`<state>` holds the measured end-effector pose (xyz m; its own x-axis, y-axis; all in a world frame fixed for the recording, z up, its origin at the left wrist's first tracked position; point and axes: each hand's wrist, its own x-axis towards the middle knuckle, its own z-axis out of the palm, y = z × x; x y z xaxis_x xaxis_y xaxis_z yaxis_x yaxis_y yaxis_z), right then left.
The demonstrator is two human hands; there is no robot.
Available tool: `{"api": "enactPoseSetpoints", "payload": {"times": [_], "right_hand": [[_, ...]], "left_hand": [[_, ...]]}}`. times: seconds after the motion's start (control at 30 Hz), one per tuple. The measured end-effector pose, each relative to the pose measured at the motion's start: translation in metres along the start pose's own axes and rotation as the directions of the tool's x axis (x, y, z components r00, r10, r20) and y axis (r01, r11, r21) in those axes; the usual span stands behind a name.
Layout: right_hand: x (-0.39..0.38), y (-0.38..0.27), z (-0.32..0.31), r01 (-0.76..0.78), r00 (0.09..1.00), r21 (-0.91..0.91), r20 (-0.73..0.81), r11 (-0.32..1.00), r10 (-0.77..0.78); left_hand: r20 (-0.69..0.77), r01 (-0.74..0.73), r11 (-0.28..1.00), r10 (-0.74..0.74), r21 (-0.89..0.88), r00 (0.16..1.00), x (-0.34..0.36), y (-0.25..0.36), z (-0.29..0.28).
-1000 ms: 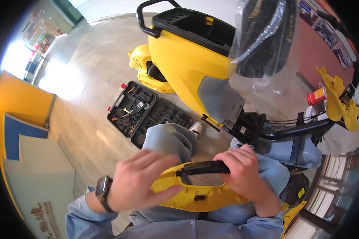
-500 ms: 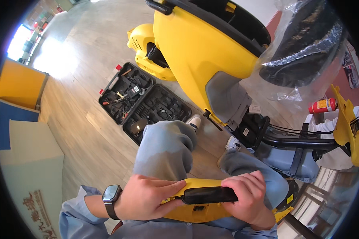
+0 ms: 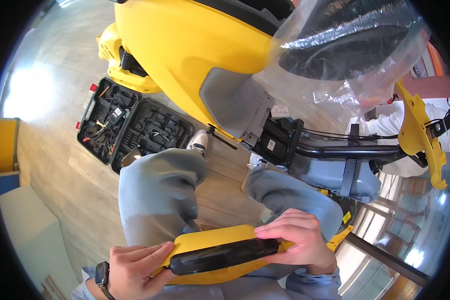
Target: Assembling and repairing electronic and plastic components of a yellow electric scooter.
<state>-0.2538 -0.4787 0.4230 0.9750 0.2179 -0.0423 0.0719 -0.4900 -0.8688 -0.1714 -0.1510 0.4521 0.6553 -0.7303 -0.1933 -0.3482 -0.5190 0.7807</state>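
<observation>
Over my lap lies a yellow plastic panel (image 3: 212, 237) with a long, glossy black insert (image 3: 225, 255) along its edge, possibly a lamp cover. The panel's left end is pinched between the thumb and fingers of my left hand (image 3: 135, 265), which has a watch on the wrist. At the other end, my right hand (image 3: 299, 239) grips the panel, its fingers on top and its thumb below, beside the black insert. The panel's underside is hidden.
Ahead stands a partly dismantled yellow scooter body (image 3: 185, 40) with a grey plastic section (image 3: 230, 97) and a black frame tube (image 3: 345, 151). A plastic-wrapped black seat (image 3: 345, 52) is at upper right. An open toolbox (image 3: 152, 125) lies on the floor beyond my left knee.
The view has swung right, so the scooter and toolbox appear farther left. My hands still hold the panel, which now tilts with its right end higher; the left fingers lie flatter on it.
</observation>
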Motion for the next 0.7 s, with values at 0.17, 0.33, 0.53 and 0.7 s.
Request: {"api": "enactPoseSetpoints", "payload": {"times": [0.17,0.33,0.53,0.7], "right_hand": [[-0.005,-0.002,0.015,0.093,0.985,-0.142,-0.129,0.986,-0.111],[-0.005,-0.002,0.021,0.031,0.979,-0.257,-0.185,0.966,-0.081],[0.004,-0.014,0.006,-0.059,0.965,-0.316,-0.259,0.947,-0.027],[-0.008,-0.03,-0.011,-0.171,0.956,-0.36,-0.285,0.917,0.066]], "left_hand": [[0.021,0.025,1.0,-0.025,0.005,0.999,0.0,-0.003,0.0],[0.001,0.021,0.998,-0.021,-0.066,1.0,0.01,-0.01,0.002],[0.033,0.009,0.995,-0.006,-0.101,0.999,0.034,-0.013,-0.006],[0.054,-0.062,0.994,0.067,-0.091,0.996,0.054,-0.003,-0.003]]}}
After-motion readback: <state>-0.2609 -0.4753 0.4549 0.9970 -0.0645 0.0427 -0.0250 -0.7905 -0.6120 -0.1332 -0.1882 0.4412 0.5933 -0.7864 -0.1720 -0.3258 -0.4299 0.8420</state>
